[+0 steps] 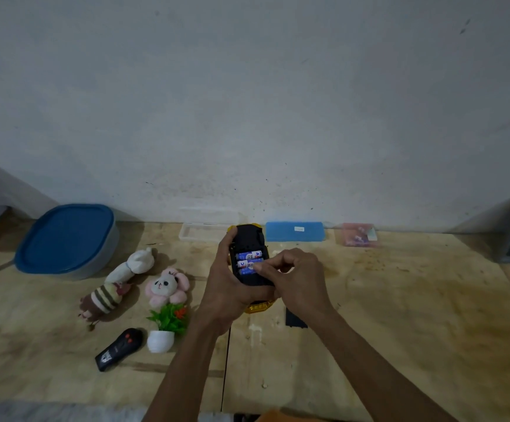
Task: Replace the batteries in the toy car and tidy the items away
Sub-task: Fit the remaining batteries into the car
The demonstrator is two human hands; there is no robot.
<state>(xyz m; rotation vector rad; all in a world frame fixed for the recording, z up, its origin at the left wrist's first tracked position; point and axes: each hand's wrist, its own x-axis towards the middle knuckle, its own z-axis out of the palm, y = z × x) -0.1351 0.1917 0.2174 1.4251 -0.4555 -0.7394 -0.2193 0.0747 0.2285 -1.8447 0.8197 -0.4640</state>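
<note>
- The toy car (249,239) is yellow and is turned upside down, so its black underside faces up; it is held above the middle of the wooden bench (400,315).
- The left hand (227,287) grasps the car from its left side and from below, with the fingers curled around the body.
- Three blue batteries (249,262) lie side by side in the open compartment of the underside.
- The right hand (296,278) has its grip clenched in a pinch on the nearest battery, with the fingertips touching its right end.
- A flat black cover (294,319) lies on the bench just near the car, partly hidden under the right wrist.
- A clear plastic box (200,231) stands at the far edge of the bench, just left of the car's far end.
- A blue case (294,231) lies at the far edge, right of the car, and a pink case (358,234) is further right.
- A big container with a blue lid (67,239) is at the far left.
- Two soft toys lie left of the car: a striped doll (116,287) and a pink animal (166,286).
- A small plant in a white pot (163,330) stands near the pink animal, and a black remote control (119,348) lies just left of the pot.
</note>
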